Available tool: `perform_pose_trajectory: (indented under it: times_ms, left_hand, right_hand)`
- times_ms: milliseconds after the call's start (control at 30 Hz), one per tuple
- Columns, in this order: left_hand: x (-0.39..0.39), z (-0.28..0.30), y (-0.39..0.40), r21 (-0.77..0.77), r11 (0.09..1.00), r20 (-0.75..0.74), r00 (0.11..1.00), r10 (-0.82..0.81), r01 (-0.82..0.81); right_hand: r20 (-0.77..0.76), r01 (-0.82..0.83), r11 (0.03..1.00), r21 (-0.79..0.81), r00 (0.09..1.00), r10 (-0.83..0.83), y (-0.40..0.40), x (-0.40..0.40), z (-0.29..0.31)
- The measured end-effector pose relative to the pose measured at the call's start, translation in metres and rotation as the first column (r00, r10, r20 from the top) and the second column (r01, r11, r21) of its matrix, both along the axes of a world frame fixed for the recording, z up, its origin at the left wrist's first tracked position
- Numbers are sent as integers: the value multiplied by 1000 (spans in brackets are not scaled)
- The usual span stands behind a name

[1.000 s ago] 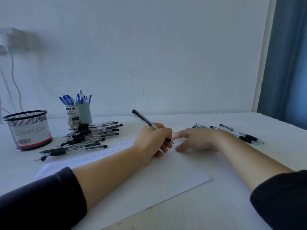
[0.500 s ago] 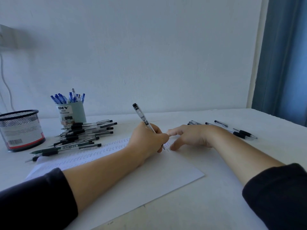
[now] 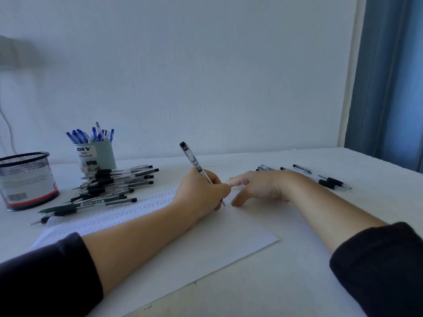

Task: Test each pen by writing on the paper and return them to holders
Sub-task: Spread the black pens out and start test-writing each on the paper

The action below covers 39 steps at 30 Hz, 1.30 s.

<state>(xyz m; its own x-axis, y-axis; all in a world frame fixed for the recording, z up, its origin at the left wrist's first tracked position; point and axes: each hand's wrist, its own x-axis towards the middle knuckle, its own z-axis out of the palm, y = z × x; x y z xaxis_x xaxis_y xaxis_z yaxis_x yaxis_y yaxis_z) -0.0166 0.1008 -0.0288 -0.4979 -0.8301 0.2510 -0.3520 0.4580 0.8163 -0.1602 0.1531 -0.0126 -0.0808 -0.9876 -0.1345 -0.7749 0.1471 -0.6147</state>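
Left hand (image 3: 201, 191) still grips the clear plastic pen with a black cap (image 3: 194, 162), now tipped up straighter. Its tip touches the white paper sheet (image 3: 206, 243). Right hand (image 3: 258, 186) stays flat and relaxed on the paper.

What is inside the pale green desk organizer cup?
Blue-capped pens stand upright in the organizer cup, tops poking above its rim. Their lower halves and the cup's bottom are hidden by its wall.

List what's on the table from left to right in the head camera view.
Black mesh holder → DIY desk organizer → pile of black pens → left hand gripping a pen → right hand → loose pens.
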Motion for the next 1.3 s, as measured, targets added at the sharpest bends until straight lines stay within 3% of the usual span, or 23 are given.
perform_pose_trajectory:
  times_ms: [1300]
  left_hand:
    - [2,0,5,-35,999,12,1000,-22,23]
  right_hand:
    - [14,-28,1000,4,1000,28,-1,-2,-2]
